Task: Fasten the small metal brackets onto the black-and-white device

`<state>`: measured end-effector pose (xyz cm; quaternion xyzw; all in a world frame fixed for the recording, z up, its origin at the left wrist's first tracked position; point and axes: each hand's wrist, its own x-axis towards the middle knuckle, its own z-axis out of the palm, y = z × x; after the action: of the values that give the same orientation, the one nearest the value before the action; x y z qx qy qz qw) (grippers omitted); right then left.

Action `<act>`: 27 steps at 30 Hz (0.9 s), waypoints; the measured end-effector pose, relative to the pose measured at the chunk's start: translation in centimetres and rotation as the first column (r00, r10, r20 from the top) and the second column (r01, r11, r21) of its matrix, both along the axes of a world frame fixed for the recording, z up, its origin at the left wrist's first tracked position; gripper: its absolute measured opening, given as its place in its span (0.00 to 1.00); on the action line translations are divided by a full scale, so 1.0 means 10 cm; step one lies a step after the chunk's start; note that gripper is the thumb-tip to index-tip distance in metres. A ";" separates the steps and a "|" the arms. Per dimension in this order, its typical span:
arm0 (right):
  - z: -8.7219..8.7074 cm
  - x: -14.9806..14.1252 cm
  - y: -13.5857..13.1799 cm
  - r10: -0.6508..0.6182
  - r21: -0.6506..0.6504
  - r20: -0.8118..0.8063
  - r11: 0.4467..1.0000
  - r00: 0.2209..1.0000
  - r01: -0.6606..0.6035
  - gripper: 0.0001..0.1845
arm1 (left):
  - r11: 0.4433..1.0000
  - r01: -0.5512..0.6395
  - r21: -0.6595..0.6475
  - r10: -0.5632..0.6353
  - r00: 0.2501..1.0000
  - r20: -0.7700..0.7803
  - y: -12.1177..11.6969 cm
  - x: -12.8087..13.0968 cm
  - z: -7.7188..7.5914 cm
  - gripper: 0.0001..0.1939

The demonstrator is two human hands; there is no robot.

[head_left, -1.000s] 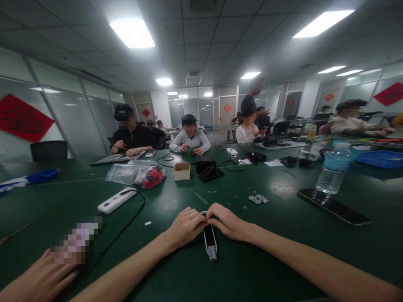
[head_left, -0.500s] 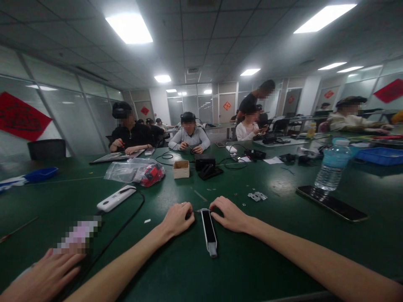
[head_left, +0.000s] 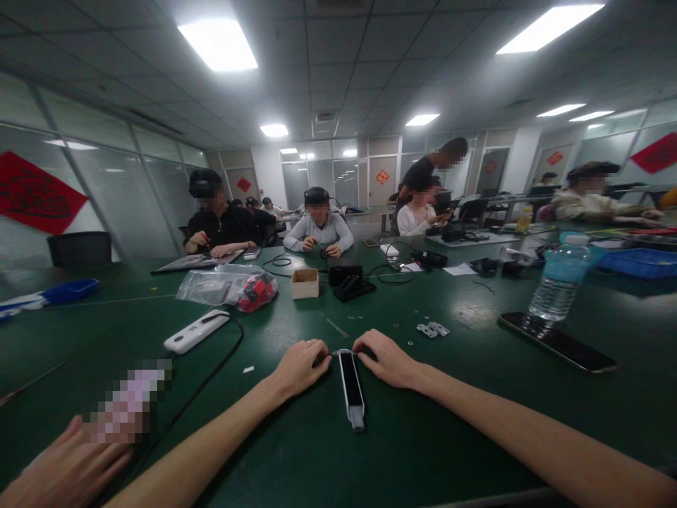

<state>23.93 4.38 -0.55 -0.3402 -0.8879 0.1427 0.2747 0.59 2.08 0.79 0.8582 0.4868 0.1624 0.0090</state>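
A slim white-edged device with a black face and a grey tip [head_left: 351,388] lies lengthwise on the green table [head_left: 423,444], between my hands. My left hand [head_left: 302,365] is closed beside its far end, thumb and forefinger pinched by a small, thin, pale piece [head_left: 334,353] too small to name. On the other side, my right hand [head_left: 388,360] rests with curled fingers, thumb and forefinger tips together at the device's far right edge. What the fingertips hold, if anything, is hidden.
Another person's hand [head_left: 79,458] lies at lower left by a blurred-out object. Around stand a white power strip [head_left: 197,331], a bagged red item [head_left: 257,291], a small box [head_left: 305,284], metal pieces [head_left: 432,329], a black phone [head_left: 555,342] and a water bottle [head_left: 560,279].
My left hand has moved slightly right, closer to the device's far end. My right hand and the device stay nearly in place. The view has shifted a little.
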 end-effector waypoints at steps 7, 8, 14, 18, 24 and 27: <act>0.00 0.00 0.00 0.000 -0.007 0.005 1.000 1.000 0.000 0.07 | 0.998 0.059 0.007 -0.059 0.997 0.050 0.02 -0.03 -0.04 0.08; 0.01 0.00 0.00 -0.001 -0.009 0.006 1.000 1.000 0.001 0.07 | 0.998 0.069 0.010 -0.069 0.996 0.051 0.02 -0.03 -0.04 0.08; 0.02 0.00 -0.01 0.004 -0.025 0.012 1.000 1.000 -0.004 0.07 | 0.995 0.095 0.033 -0.097 0.994 0.059 0.00 -0.02 -0.01 0.06; 0.01 0.00 -0.01 -0.005 -0.010 0.025 1.000 1.000 0.005 0.08 | 0.994 0.102 0.036 -0.105 0.992 0.070 0.00 -0.02 0.00 0.05; 0.00 0.00 0.00 0.001 -0.029 0.020 1.000 1.000 0.000 0.07 | 0.997 0.073 0.031 -0.075 0.995 0.069 0.01 -0.02 -0.01 0.06; 0.00 0.00 0.00 0.000 -0.032 0.022 0.999 1.000 0.001 0.07 | 0.997 0.072 0.023 -0.074 0.995 0.070 0.02 -0.03 -0.03 0.07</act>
<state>23.91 4.39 -0.52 -0.3465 -0.8884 0.1532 0.2593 0.33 2.27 0.48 0.8693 0.4527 0.1972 0.0235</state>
